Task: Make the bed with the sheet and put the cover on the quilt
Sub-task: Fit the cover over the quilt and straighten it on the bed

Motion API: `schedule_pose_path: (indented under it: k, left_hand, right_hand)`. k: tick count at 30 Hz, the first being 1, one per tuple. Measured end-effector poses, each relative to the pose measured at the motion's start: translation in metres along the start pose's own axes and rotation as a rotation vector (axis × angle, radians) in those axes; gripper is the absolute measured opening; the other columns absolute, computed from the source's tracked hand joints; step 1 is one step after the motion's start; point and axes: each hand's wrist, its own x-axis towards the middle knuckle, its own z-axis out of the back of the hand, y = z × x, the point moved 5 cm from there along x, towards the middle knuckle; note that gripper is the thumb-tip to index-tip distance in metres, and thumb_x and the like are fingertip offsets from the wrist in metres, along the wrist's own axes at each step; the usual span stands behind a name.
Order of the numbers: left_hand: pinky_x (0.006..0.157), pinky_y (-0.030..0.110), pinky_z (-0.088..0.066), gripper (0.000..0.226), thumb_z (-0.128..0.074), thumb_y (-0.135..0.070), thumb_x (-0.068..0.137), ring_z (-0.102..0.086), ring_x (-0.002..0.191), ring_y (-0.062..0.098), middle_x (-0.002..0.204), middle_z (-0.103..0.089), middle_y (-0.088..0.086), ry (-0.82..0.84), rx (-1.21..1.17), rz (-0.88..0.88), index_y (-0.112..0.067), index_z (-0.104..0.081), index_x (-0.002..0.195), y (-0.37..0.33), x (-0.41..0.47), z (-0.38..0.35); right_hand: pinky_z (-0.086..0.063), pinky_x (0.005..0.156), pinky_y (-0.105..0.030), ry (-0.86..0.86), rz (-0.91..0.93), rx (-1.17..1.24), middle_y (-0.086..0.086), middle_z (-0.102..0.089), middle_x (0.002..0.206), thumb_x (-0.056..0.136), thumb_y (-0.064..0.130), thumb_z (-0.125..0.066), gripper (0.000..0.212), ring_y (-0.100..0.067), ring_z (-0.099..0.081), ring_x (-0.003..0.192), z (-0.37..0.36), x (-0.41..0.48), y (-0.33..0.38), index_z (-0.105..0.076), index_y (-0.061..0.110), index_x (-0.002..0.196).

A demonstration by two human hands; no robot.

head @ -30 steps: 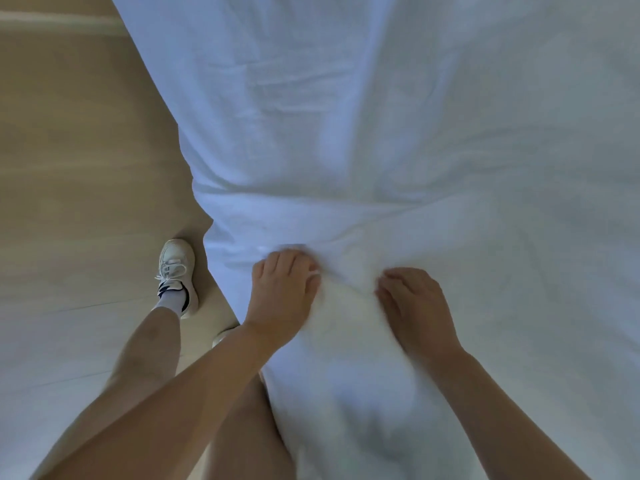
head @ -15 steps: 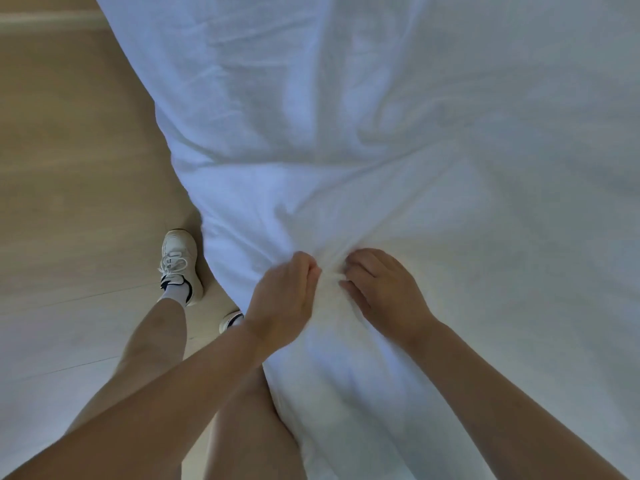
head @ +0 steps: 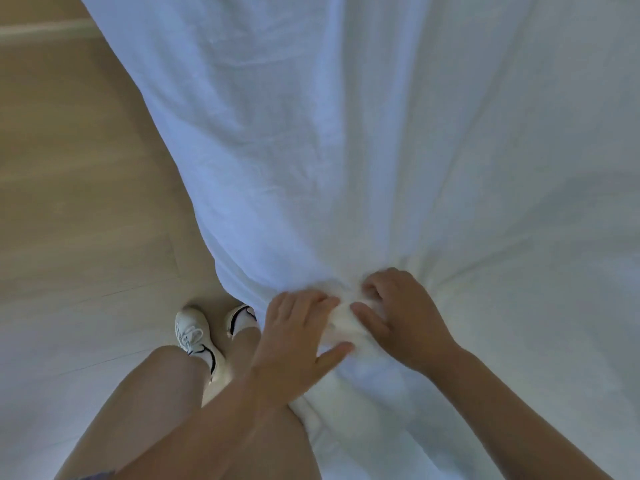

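Left hand (head: 298, 341) and right hand (head: 405, 320) gripping bunched white bedding (head: 346, 150), sneakers (head: 194, 334) on wood floor (head: 69, 202)

Matt white cloth (head: 381, 133) beside a pale, wood-look floor (head: 86, 202).
The white cloth is a woven fabric, dull and finely crinkled, with no shine anywhere. Where my left hand (head: 298, 341) and right hand (head: 405, 320) bunch it, the lump looks thicker and softer. The floor is smooth planking with a faint grain and a low satin finish. My shoe (head: 192, 332) looks like smooth white leather or synthetic, with black trim and woven laces.
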Motion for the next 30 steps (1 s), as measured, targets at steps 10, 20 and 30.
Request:
schedule_pose_path:
  k: [10, 20, 30]
  left_hand:
    - [0.062, 0.032, -0.028, 0.040, -0.034, -0.029, 0.100, -0.048, 0.075, 0.028, 0.062, -0.040, 0.000, 0.293, -0.086, 0.258, -0.015, -0.034, 0.063, -0.014, 0.031, 0.011]
    - [0.099, 0.058, -0.037, 0.068, -0.073, -0.031, 0.071, -0.050, 0.118, 0.041, 0.126, -0.054, 0.017, -0.079, 0.221, -0.086, -0.004, -0.051, 0.130, -0.067, -0.044, -0.058]
    - [0.085, 0.051, -0.048, 0.002, -0.071, -0.021, 0.068, -0.064, 0.083, 0.030, 0.077, -0.066, -0.001, -0.173, 0.415, -0.252, -0.020, -0.070, 0.066, -0.090, -0.032, -0.112]
  right_hand:
    - [-0.039, 0.073, -0.032, -0.312, -0.029, -0.297, -0.013, -0.067, 0.087, 0.085, 0.021, -0.045, 0.031, -0.031, -0.064, 0.076, -0.034, -0.108, -0.050, -0.069, 0.002, 0.086]
    - [-0.050, 0.061, -0.030, -0.247, -0.030, -0.372, -0.008, -0.065, 0.082, 0.080, 0.030, -0.053, 0.028, -0.030, -0.062, 0.074, -0.054, -0.126, -0.055, -0.066, 0.005, 0.080]
    - [-0.036, 0.097, -0.038, -0.155, -0.168, -0.215, -0.009, -0.057, 0.120, 0.077, 0.050, -0.038, 0.060, -0.031, -0.050, 0.114, -0.058, -0.167, -0.073, -0.059, 0.008, 0.113]
